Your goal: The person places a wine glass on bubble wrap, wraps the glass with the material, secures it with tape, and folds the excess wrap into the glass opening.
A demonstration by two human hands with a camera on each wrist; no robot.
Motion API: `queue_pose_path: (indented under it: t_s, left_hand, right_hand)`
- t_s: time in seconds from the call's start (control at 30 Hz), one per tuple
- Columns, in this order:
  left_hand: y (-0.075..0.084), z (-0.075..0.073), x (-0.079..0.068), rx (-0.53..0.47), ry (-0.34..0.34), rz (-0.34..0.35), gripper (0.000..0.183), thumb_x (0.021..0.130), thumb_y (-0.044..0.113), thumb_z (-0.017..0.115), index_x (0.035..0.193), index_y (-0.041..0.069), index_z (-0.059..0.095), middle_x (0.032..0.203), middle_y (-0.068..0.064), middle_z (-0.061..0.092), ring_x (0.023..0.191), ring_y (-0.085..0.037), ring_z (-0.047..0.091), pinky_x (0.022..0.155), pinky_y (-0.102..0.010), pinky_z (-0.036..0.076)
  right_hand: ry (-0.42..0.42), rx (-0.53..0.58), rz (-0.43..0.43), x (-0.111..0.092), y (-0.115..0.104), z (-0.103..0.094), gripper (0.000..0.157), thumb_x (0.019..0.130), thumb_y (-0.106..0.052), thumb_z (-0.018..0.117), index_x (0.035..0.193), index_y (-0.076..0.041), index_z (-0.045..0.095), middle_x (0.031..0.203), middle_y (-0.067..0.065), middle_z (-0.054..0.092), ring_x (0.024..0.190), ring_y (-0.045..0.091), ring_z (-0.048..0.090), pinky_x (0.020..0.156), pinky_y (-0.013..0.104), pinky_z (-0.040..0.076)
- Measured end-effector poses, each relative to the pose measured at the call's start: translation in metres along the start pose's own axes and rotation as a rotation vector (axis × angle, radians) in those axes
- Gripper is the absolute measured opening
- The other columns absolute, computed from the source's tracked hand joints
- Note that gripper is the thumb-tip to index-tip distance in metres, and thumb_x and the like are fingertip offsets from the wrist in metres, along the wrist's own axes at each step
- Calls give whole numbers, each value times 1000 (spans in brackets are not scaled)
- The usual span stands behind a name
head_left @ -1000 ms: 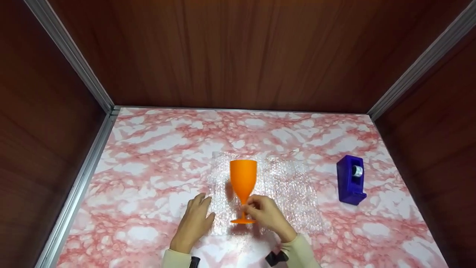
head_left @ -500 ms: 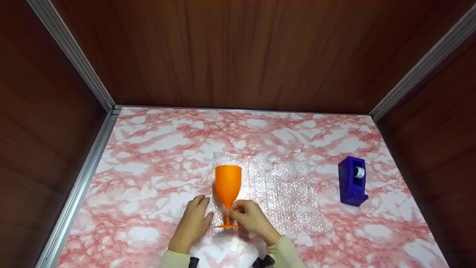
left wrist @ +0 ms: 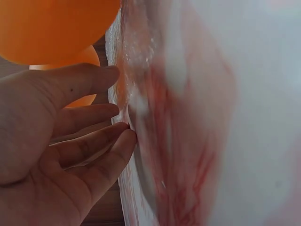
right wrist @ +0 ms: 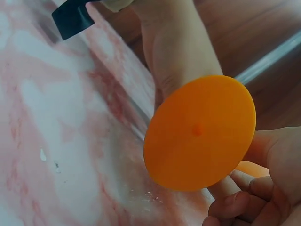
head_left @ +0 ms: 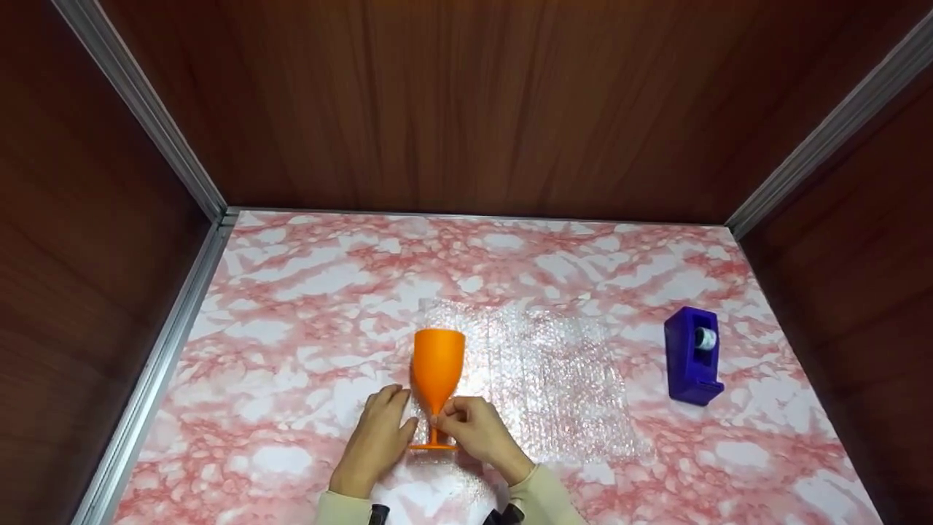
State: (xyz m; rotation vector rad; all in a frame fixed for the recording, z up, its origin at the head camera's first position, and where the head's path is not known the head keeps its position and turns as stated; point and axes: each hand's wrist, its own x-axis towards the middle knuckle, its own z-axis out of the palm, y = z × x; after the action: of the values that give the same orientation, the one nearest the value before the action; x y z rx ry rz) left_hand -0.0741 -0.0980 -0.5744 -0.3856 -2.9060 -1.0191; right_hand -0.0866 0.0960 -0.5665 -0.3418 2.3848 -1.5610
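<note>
An orange goblet (head_left: 438,362) lies on its side over the left part of a clear bubble wrap sheet (head_left: 554,379), bowl pointing away from me. My right hand (head_left: 477,429) pinches its stem between thumb and fingers. In the right wrist view the round goblet base (right wrist: 200,134) faces the camera, partly covering the left hand behind it. My left hand (head_left: 375,441) rests at the sheet's left edge, fingers extended and thumb close beside the stem. The left wrist view shows its fingertips (left wrist: 128,136) down at the sheet's edge, with the goblet bowl (left wrist: 56,28) above them.
A purple tape dispenser (head_left: 689,357) with a tape roll stands to the right of the sheet. The table (head_left: 306,292) has a red and white marbled top. Brown wood-look panels (head_left: 466,109) and metal rails (head_left: 146,109) enclose it at the back and sides.
My right hand has carried the goblet left and slightly nearer me, from the sheet's middle-left to its left edge beside my left hand. The left hand has stayed nearly still.
</note>
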Motion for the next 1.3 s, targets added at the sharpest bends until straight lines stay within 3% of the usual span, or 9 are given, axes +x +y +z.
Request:
queue_pose_path:
  t_s: [0.2, 0.33, 0.43, 0.57, 0.67, 0.87, 1.3]
  left_hand:
    - [0, -1, 2, -3, -24, -16, 45, 88, 11, 75, 126, -10, 61, 129, -25, 56, 116, -41, 53, 101, -52, 44]
    - [0, -1, 6, -25, -19, -44, 39, 99, 21, 63, 125, -9, 62, 126, -23, 59, 114, -39, 55, 100, -52, 45]
    - [1, -3, 11, -53, -9, -77, 52, 106, 37, 51, 127, -9, 61, 124, -23, 61, 113, -40, 58, 100, -53, 45]
    - [3, -4, 19, -92, -22, -133, 68, 105, 51, 45, 136, -9, 55, 128, -25, 60, 117, -42, 57, 101, -55, 44]
    - [4, -4, 26, -132, -42, -170, 73, 103, 53, 47, 142, -8, 49, 131, -26, 58, 119, -41, 57, 101, -55, 44]
    - [7, -4, 35, -263, -58, -246, 77, 99, 54, 55, 141, -10, 45, 128, -24, 60, 103, -33, 65, 89, -52, 52]
    - [10, 8, 40, -470, 26, -374, 88, 89, 51, 72, 142, -13, 43, 125, -29, 59, 100, -32, 66, 92, -50, 51]
  right_hand:
    - [-8, -5, 33, 1, 4, 2, 17, 92, -21, 73, 81, -9, 70, 66, -6, 61, 54, 3, 46, 50, 19, 36]
    - [-13, -8, 45, 3, 6, 4, 17, 93, -22, 72, 82, -10, 70, 67, -7, 63, 57, 3, 49, 52, 19, 38]
    - [-18, -5, 38, 4, 7, 4, 17, 94, -22, 70, 81, -10, 70, 69, -6, 65, 59, 4, 53, 54, 19, 41]
    - [-26, 5, 37, 4, 8, 4, 19, 94, -22, 70, 80, -9, 70, 69, -5, 66, 62, 11, 59, 55, 19, 43]
    - [-32, 10, 47, 5, 9, 3, 19, 95, -21, 70, 80, -9, 70, 69, -4, 67, 62, 13, 61, 54, 19, 41]
    - [-31, 8, 38, 5, 10, 1, 18, 93, -19, 71, 80, -7, 69, 69, -3, 66, 58, 5, 53, 52, 18, 38]
    - [-19, 25, 43, 2, 10, 2, 17, 92, -19, 73, 80, -8, 69, 70, -2, 67, 61, 7, 58, 57, 20, 44]
